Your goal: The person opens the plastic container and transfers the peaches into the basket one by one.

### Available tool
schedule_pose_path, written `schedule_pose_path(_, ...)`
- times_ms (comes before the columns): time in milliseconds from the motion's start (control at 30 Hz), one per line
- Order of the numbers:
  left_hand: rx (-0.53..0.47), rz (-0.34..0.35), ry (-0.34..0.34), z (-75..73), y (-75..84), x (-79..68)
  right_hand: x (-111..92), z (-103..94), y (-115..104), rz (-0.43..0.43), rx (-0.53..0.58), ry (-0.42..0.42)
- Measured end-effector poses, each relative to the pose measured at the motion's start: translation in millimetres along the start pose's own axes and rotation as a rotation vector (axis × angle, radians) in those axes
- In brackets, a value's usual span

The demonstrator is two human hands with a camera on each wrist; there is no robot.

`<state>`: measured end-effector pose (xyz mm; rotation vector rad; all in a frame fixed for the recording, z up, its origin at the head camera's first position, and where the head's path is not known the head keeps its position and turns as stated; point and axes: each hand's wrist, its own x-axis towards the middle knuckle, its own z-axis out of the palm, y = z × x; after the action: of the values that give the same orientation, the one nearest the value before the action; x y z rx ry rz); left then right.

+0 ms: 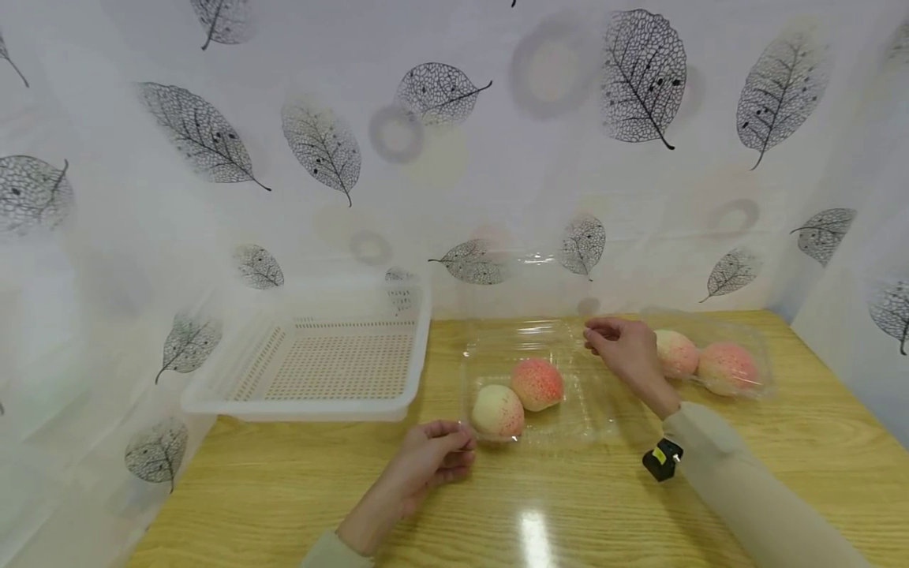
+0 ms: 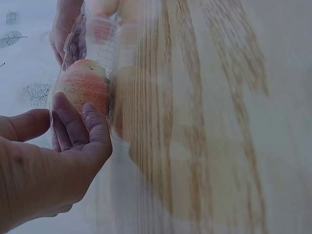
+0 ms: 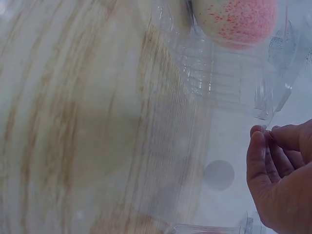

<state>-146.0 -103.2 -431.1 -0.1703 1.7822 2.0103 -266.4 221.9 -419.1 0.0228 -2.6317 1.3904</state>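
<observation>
A clear plastic clamshell box [image 1: 561, 426] sits on the table with two peaches in it, one pale [image 1: 493, 412] and one redder [image 1: 537, 384]. My left hand [image 1: 433, 461] grips its near left corner, thumb on one side of the rim and fingers on the other. In the left wrist view a reddish peach [image 2: 85, 87] shows through the plastic just past the fingers [image 2: 95, 124]. My right hand [image 1: 628, 351] pinches a thin plastic edge at the box's far right, between thumb and fingertips. Glints behind the box suggest its raised lid, hard to make out.
To the left stands a white perforated basket [image 1: 415, 371]. Another clear plastic box [image 1: 763, 355] with two peaches [image 1: 727, 368] lies at the right, close beside my right forearm. A leaf-patterned curtain [image 1: 454, 189] hangs behind the wooden table [image 1: 284, 489].
</observation>
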Motion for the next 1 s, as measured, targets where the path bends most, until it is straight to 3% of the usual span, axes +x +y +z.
schedule_pose_path(800, -0.005, 0.009, -0.006, -0.8, -3.0, 0.5, 4.3, 2.3, -3.0, 0.018, -0.099, 0.05)
schedule_pose_path(1000, 0.003, -0.001, -0.007, -1.2, -2.0, 0.1, 3.8, 2.5, -3.1, 0.04, -0.095, 0.016)
